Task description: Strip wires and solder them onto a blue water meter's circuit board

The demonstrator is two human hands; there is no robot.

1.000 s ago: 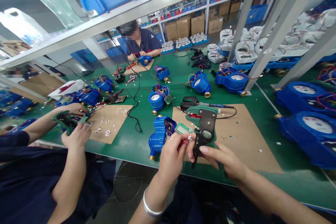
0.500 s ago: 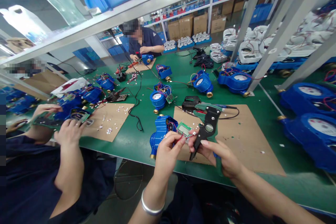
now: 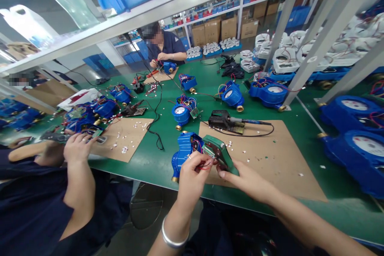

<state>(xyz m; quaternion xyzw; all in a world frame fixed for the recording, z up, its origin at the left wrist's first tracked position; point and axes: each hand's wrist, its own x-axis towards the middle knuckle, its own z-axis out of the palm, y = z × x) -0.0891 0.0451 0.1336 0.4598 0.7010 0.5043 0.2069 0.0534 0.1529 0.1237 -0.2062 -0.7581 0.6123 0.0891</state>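
My left hand pinches thin red wires between thumb and fingertips. They are beside a small green circuit board with a display, which is partly covered. My right hand grips a green and black wire stripper, its head turned toward the wires by my left fingertips. Whether its jaws touch the wires I cannot tell. Just behind my left hand lies a blue water meter with brass ends, on its side, wires coming from its open housing.
A soldering iron lies in its black holder on the cardboard sheet, among white scraps. More blue meters stand behind and at right. A co-worker's hand works at left; another person sits opposite. Metal posts rise at right.
The wire stripper has swung from upright to tilted, its head now lower and nearer my left fingertips. My right hand has turned with it and moved slightly left. My left hand has barely moved.
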